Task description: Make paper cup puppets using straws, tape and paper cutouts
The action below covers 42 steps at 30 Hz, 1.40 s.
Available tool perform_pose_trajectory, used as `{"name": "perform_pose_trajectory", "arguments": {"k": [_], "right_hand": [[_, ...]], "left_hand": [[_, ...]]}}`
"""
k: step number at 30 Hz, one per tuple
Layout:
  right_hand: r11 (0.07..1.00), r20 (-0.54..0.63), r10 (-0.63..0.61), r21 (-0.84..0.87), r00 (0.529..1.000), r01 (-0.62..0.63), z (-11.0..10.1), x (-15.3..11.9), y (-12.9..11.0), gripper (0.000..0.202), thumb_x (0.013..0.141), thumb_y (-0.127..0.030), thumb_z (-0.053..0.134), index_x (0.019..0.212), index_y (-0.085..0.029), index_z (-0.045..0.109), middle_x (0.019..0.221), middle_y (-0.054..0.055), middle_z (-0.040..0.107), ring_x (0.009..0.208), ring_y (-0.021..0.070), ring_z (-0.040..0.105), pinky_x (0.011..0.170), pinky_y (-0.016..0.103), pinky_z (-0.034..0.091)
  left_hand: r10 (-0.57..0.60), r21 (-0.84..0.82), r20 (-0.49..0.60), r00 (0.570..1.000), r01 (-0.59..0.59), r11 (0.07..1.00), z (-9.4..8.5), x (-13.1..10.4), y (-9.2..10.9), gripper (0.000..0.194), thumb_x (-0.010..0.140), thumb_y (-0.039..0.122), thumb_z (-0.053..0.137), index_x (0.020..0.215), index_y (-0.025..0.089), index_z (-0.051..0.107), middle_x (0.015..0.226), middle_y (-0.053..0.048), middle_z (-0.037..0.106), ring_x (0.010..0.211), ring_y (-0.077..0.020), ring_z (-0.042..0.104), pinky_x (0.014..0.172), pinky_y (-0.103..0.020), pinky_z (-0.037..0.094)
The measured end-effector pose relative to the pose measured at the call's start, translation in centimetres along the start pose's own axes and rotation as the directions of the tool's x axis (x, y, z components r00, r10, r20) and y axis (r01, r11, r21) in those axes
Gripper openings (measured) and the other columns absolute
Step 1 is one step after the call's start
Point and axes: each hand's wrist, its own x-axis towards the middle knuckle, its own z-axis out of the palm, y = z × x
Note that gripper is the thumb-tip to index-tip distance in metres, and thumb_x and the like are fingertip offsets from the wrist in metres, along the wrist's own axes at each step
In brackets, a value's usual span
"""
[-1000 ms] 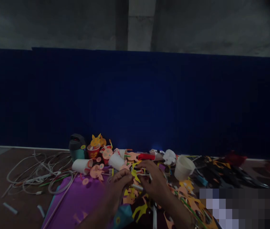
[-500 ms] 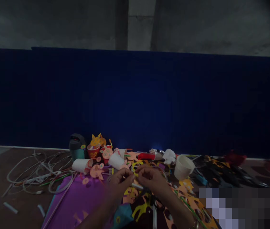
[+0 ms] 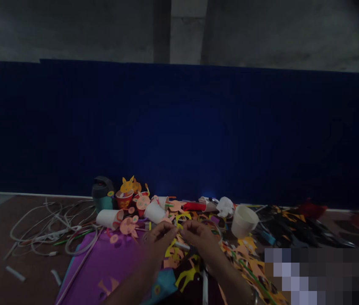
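Hands, 2, bare, at the lower centre of the frame. Left hand (image 3: 161, 237): fingers curled, thumb and forefinger tips drawn close together. Right hand (image 3: 197, 235): likewise curled, its tips facing those of the left, with a narrow gap between. Whether either pinches a small piece is too dark and blurred to tell.

Paper cutout (image 3: 183, 217), yellow, 1: lower centre, just beyond the fingertips, the item nearest both hands. White stick (image 3: 182, 245), 1: just below the fingertips.

Cups, white: 1 cup on its side (image 3: 107, 218), left of the hands; 1 tilted cup (image 3: 154, 212), just beyond the left hand. White tub (image 3: 244, 222), 1, upright, right of the hands, beside crumpled white paper (image 3: 225, 207).

Red cup (image 3: 124, 200), 1, upright, with a yellow eared figure (image 3: 127, 185) at its top. Lidded container (image 3: 102, 197), dark above and teal below, to its left.

Purple sheet (image 3: 103, 264), 1: bottom, left of centre, partly under the left forearm. Teal paper (image 3: 166, 283), 1: bottom centre. Green straw (image 3: 255, 277), 1: lower right, across orange scraps (image 3: 262, 271).

White cables (image 3: 60, 226), looped: lower left. Blue panel (image 3: 179, 131), spanning the middle of the frame, behind everything listed
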Motion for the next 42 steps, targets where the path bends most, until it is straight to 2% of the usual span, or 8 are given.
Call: {"name": "perform_pose_trajectory", "arguments": {"k": [3,7,10,12,16,21,32,42], "right_hand": [[0.999,-0.047,-0.033,0.034,0.998,0.034,0.2,0.0,0.1,0.021,0.071,-0.034,0.066,0.067,-0.016,0.056,0.063,-0.004,0.050,0.061,0.0090,0.041,0.058,0.020,0.033],[0.997,-0.150,-0.072,-0.039,0.986,0.067,-0.4,0.7,0.6,0.020,0.070,-0.032,0.064,0.065,-0.017,0.053,0.058,-0.005,0.047,0.057,0.0091,0.040,0.054,0.021,0.031],[0.984,-0.159,-0.091,-0.164,0.983,0.064,-1.4,1.2,0.9,0.019,0.067,-0.028,0.064,0.061,-0.017,0.049,0.055,-0.005,0.047,0.053,0.0093,0.041,0.051,0.021,0.031],[0.957,-0.148,-0.113,-0.281,0.983,0.068,-1.9,1.3,0.9,0.015,0.066,-0.025,0.063,0.062,-0.017,0.051,0.056,-0.004,0.050,0.053,0.0104,0.045,0.051,0.022,0.033],[0.883,-0.137,-0.198,-0.455,0.971,0.116,-2.5,1.3,1.1,0.006,0.069,-0.023,0.060,0.070,-0.017,0.057,0.062,-0.001,0.057,0.060,0.0137,0.053,0.056,0.024,0.039],[0.910,-0.138,-0.193,-0.394,0.971,0.125,-3.6,2.0,1.3,0.011,0.071,-0.028,0.060,0.076,-0.018,0.059,0.069,0.001,0.062,0.065,0.0164,0.058,0.058,0.026,0.045],[0.974,-0.259,-0.123,-0.219,0.958,0.066,-4.8,2.2,-0.6,0.022,0.060,-0.037,0.070,0.067,-0.017,0.064,0.063,0.002,0.062,0.061,0.0161,0.054,0.058,0.028,0.042],[0.981,-0.224,-0.039,-0.196,0.974,-0.006,-4.5,2.1,-0.4,0.020,0.063,-0.035,0.067,0.061,-0.016,0.061,0.052,-0.004,0.051,0.047,0.0092,0.039,0.047,0.023,0.028]], "left_hand": [[0.151,0.303,0.037,0.988,-0.156,0.940,-0.2,0.1,0.4,0.021,0.073,0.038,0.058,0.063,0.019,0.057,0.057,0.003,0.054,0.052,-0.0116,0.047,0.052,-0.022,0.035],[0.334,0.787,0.196,0.922,-0.351,0.507,-2.1,0.7,1.8,0.015,0.076,0.033,0.053,0.071,0.020,0.056,0.076,-0.003,0.061,0.076,-0.0195,0.056,0.069,-0.029,0.039],[0.202,0.952,0.238,0.950,-0.270,0.147,-4.1,1.5,1.9,0.016,0.075,0.029,0.050,0.074,0.018,0.061,0.082,-0.010,0.065,0.082,-0.0254,0.059,0.069,-0.033,0.039],[0.029,0.977,0.199,0.980,-0.201,0.074,-5.0,1.8,1.4,0.023,0.073,0.037,0.052,0.069,0.018,0.064,0.075,-0.011,0.067,0.074,-0.0275,0.062,0.060,-0.032,0.038],[-0.071,0.967,0.232,0.970,-0.222,0.123,-5.2,1.8,0.7,0.044,0.069,0.060,0.050,0.059,0.019,0.064,0.064,-0.008,0.066,0.063,-0.0253,0.063,0.052,-0.029,0.033],[-0.028,0.951,0.219,0.975,-0.207,0.229,-4.4,1.8,1.5,0.043,0.069,0.063,0.050,0.071,0.021,0.060,0.072,-0.005,0.067,0.066,-0.0229,0.061,0.052,-0.027,0.029],[0.036,0.699,0.138,0.990,-0.123,0.704,-2.9,2.5,0.9,0.036,0.068,0.049,0.060,0.084,0.018,0.055,0.084,-0.008,0.068,0.075,-0.0240,0.062,0.062,-0.029,0.041],[0.054,0.609,0.175,0.983,-0.151,0.779,-2.6,2.2,1.0,0.036,0.069,0.046,0.062,0.090,0.016,0.057,0.091,-0.010,0.070,0.082,-0.0258,0.064,0.068,-0.032,0.045]]}}
